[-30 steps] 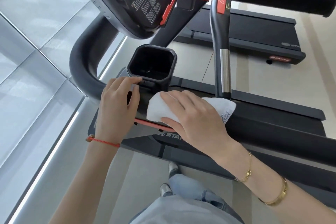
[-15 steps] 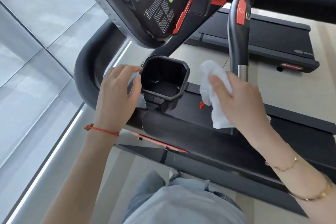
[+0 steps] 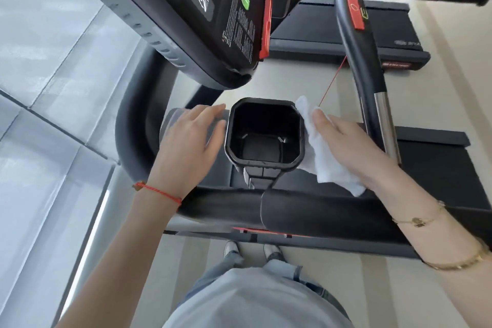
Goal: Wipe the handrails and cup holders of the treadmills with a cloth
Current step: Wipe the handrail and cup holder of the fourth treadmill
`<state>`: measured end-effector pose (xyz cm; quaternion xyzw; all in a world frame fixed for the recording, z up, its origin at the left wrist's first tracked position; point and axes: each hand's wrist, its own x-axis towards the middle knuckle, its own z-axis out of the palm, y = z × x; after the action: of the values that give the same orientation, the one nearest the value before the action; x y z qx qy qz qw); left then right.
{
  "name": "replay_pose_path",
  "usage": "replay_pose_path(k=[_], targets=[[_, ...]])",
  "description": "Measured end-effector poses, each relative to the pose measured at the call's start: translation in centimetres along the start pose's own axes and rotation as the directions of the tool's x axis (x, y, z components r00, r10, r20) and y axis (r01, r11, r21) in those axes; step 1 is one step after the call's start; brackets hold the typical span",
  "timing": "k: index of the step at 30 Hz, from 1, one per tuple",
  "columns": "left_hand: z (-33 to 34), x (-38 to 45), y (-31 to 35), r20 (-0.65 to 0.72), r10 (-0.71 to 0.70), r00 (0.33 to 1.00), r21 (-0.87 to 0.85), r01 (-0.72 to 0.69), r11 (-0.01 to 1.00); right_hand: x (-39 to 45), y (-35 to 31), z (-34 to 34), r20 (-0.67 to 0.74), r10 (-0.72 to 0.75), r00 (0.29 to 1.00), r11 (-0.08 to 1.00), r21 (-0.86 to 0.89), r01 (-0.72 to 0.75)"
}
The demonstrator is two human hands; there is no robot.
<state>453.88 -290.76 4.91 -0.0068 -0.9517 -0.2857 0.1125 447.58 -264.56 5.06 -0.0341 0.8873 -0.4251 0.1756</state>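
Head view: square black plastic cup holder (image 3: 263, 136) sits mid-frame, mounted on a bracket just above the padded black front handrail (image 3: 306, 210). Right hand (image 3: 346, 146), fingers straight and flat, presses a crumpled white cloth (image 3: 316, 152) against the holder's right outer wall; cloth touches the rim. Left hand (image 3: 190, 141), fingers loose and extended, holding nothing, rests against the holder's left side, apparently bracing it. Upright black grip with a chrome sensor band (image 3: 372, 93) stands right of the holder, just beyond the right hand. Judgement: outer-wall wipe under way. To do well: keep the left hand's counter-pressure, drag the cloth around each wall, then fold it over the rim and into the holder's floor corners.
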Motion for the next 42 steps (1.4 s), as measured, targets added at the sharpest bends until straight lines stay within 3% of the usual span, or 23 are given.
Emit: replay_pose_path(k=[7,11,17,23,30,32,35,37,39,42], targets=[[0.4,0.5,-1.0,0.076,0.075,0.994,-0.033,-0.072,0.997,-1.1,0.1,0.0,0.012,-0.016,1.000,1.000,0.005,0.016],[0.5,0.4,-1.1,0.089,0.069,0.994,-0.059,-0.064,0.996,1.0,-1.6,0.2,0.016,-0.086,0.996,0.984,-0.157,0.087],[0.8,0.3,-0.8,0.064,0.038,0.997,-0.062,-0.034,0.998,5.5,-4.3,1.2,0.188,-0.339,0.922,0.806,-0.447,0.388],[1.1,0.3,-1.0,0.064,0.022,0.998,-0.087,-0.017,0.996,5.3,-2.8,0.3,0.217,-0.392,0.894,0.791,-0.416,0.448],[1.5,0.4,-0.5,0.039,-0.022,0.999,-0.126,0.027,0.992,7.9,-6.2,1.9,0.362,-0.486,0.796,0.547,-0.584,0.600],[1.5,0.5,-0.5,0.032,-0.032,0.999,-0.126,0.036,0.991,7.3,-5.6,1.6,0.324,-0.491,0.808,0.560,-0.593,0.578],[1.6,1.0,-0.2,0.034,-0.039,0.999,-0.110,0.042,0.993,6.1,-3.3,0.4,0.204,-0.424,0.883,0.747,-0.472,0.468],[1.7,1.7,0.0,0.041,-0.022,0.999,-0.108,0.027,0.994,5.6,-2.3,0.3,0.137,-0.386,0.912,0.813,-0.417,0.407],[1.7,2.3,0.1,0.046,0.008,0.999,-0.122,-0.002,0.992,6.1,-2.8,0.6,0.144,-0.393,0.908,0.793,-0.447,0.414],[1.8,2.8,0.1,0.041,0.038,0.998,-0.122,-0.033,0.992,7.1,-4.8,1.5,0.262,-0.406,0.875,0.703,-0.522,0.483]])
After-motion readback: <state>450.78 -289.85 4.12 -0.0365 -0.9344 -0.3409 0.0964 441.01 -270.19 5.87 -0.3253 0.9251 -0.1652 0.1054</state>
